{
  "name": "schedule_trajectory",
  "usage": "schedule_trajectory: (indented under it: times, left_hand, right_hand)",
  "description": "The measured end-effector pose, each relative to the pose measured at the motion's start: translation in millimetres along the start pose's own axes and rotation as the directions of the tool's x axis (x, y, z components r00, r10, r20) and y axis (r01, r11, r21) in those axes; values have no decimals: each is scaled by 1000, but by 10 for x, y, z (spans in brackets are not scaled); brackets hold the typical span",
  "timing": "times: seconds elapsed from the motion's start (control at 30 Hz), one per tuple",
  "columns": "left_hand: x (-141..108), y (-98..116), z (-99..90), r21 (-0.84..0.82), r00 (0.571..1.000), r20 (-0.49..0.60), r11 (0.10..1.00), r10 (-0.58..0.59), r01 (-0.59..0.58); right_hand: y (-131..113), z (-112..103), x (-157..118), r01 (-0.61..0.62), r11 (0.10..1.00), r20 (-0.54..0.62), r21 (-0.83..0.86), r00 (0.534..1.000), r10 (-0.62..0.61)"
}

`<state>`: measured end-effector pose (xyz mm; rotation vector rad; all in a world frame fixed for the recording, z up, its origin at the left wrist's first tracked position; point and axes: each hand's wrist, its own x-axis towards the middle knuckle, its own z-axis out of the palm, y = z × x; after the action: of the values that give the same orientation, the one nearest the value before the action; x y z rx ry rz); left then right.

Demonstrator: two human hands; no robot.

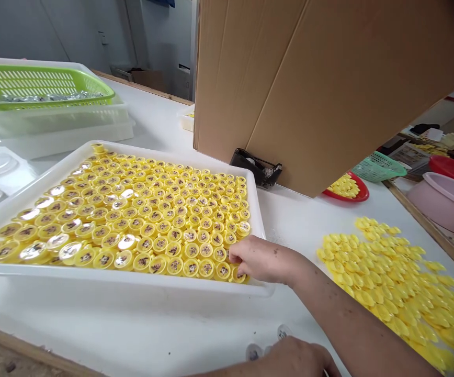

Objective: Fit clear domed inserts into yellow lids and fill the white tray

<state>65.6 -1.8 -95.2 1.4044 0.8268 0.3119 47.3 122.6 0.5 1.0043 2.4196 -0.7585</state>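
My right hand [256, 257] reaches over the near right corner of a white tray [133, 277]. Its fingers are bent together against the round yellow pieces [191, 251] there; what they pinch is hidden. Most of the tray is covered by rows of these pieces, each with a small printed picture in its middle. My left hand [295, 357] is low at the bottom edge of the view, back upward and partly cut off, its fingertips hidden. Small clear round pieces [253, 352] lie on the white table [164, 324] beside it.
Loose yellow pieces [392, 283] spread over the table at right. Behind them are a red plate [362, 195] and a green basket [379, 166]. A large cardboard box [290, 89] stands behind a black tape dispenser [256, 167]. A lime-green basket [81, 81] sits on white containers at left.
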Motion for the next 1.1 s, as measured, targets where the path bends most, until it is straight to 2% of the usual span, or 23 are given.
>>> schedule_trajectory:
  times: [0.1, 0.2, 0.27, 0.3, 0.37, 0.43, 0.47, 0.53, 0.6, 0.67, 0.73, 0.8, 0.9, 1.0, 1.1]
  left_hand:
    - [5, -36, 36, -25, 998, -34, 998, 54, -54]
    - [-40, -1, 53, -17, 997, -33, 998, 64, -64]
    - [-82, 55, 48, 7, 999, -28, 999, 33, -33]
    - [-102, 85, 43, 18, 999, -31, 1000, 13, -12]
    - [-133, 138, 38, 40, 999, -41, 999, -30, 32]
    - [-159, 183, 39, 60, 996, -54, 995, -73, 76]
    - [-173, 204, 42, 72, 995, -68, 994, -79, 84]
    - [-211, 252, 46, 106, 994, -100, 992, -53, 63]
    - [-250, 304, 34, 148, 991, -130, 989, 8, 11]
    - [-267, 343, -2, 170, 986, -160, 985, 44, -16]
    - [-256, 356, -48, 160, 980, -192, 987, 46, -16]
    - [-233, 345, -85, 144, 975, -216, 990, 43, -12]
    - [-219, 307, -105, 134, 975, -220, 991, 36, -7]
    - [-216, 268, -96, 126, 976, -214, 992, 30, -3]
    - [-198, 242, -78, 113, 975, -222, 994, 16, 9]
  right_hand:
    - [15, 38, -36, -2, 999, -66, 34, 998, 4]
    - [17, -19, -200, -11, 998, -159, 68, 987, 22]
    - [46, -67, -425, -3, 992, -289, 122, 956, 39]
    - [88, -69, -575, 1, 986, -374, 164, 925, 61]
    - [263, 20, -929, -15, 960, -526, 278, 834, 166]
    - [575, 259, -1321, -125, 910, -586, 396, 729, 355]
    - [769, 432, -1520, -183, 867, -598, 463, 657, 458]
    - [1159, 843, -1917, -303, 776, -606, 553, 493, 624]
    - [1452, 1268, -2303, -426, 683, -582, 593, 359, 730]
    - [1587, 1627, -2632, -559, 566, -527, 606, 251, 812]
    - [1597, 1881, -2843, -611, 483, -480, 628, 185, 858]
    - [1558, 2034, -2911, -614, 441, -445, 655, 159, 881]
    - [1527, 2142, -2827, -595, 422, -421, 684, 150, 894]
    - [1528, 2173, -2694, -571, 435, -424, 697, 160, 891]
    - [1427, 2156, -2601, -539, 465, -433, 702, 195, 880]
